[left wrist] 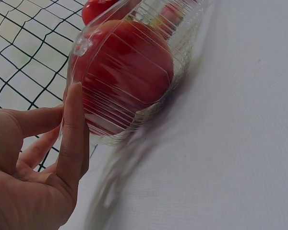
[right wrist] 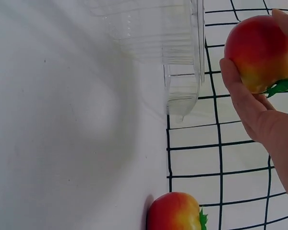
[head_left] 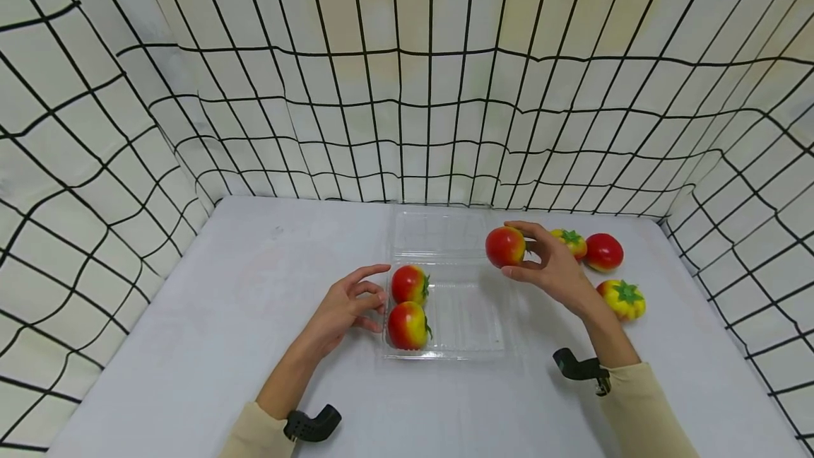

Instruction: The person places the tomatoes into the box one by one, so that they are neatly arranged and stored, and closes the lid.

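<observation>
Lab-like test space by the looks; building unclear. Evidence: white-topped table, black grid netting behind it and along its left and right sides, pale backing past its far edge.

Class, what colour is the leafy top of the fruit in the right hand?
The leafy top is green, best seen in the right wrist view.
</observation>
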### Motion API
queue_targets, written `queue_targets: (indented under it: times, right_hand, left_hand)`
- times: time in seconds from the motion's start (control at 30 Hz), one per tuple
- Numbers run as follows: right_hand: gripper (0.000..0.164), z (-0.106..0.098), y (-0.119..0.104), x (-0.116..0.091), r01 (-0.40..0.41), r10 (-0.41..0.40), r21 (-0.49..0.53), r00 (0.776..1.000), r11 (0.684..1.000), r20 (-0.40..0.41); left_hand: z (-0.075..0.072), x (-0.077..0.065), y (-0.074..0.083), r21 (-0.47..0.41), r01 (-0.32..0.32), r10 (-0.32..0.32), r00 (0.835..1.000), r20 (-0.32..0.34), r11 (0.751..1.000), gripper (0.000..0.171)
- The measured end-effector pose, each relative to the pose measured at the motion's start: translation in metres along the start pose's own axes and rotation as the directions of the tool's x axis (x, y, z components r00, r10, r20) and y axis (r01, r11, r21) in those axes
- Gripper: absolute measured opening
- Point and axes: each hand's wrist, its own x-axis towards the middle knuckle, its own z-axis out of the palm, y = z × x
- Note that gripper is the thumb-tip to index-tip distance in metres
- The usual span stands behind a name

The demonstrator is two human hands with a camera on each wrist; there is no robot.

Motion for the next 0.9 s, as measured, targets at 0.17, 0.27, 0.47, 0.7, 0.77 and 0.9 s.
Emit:
queue_targets:
  times: [0.17,0.27,0.47,0.7,0.77,0.9]
  right_hand:
    - [0.074,0.003,-0.005,-0.002,0.012,-0.013,0.016,1.0,1.0,0.023]
    - [0.074,0.006,-0.008,-0.003,0.016,-0.016,0.005,1.0,1.0,0.026]
    - [0.07,0.013,-0.008,-0.005,-0.025,0.026,-0.033,0.999,0.999,0.03]
    - [0.069,0.02,-0.008,-0.006,-0.037,0.039,-0.056,0.998,0.998,0.039]
    - [0.068,0.022,-0.008,-0.006,-0.028,0.031,-0.057,0.999,0.998,0.045]
    - [0.069,0.025,-0.007,-0.006,-0.018,0.022,-0.059,0.998,0.998,0.054]
  left_hand:
    - [0.0,0.001,0.0,-0.007,0.0,0.0,1.0,0.0,1.0,0.054]
    - [0.0,0.001,0.0,-0.008,0.001,-0.001,1.0,-0.002,1.0,0.054]
    - [0.001,0.001,-0.001,-0.008,0.004,-0.004,1.0,-0.004,1.0,0.053]
    - [-0.001,0.001,-0.001,-0.002,0.001,-0.001,1.0,0.0,1.0,0.054]
    - [-0.001,0.0,-0.001,-0.001,-0.002,0.002,1.0,0.003,1.0,0.055]
    - [-0.001,0.0,-0.001,0.005,-0.007,0.007,1.0,0.003,1.0,0.056]
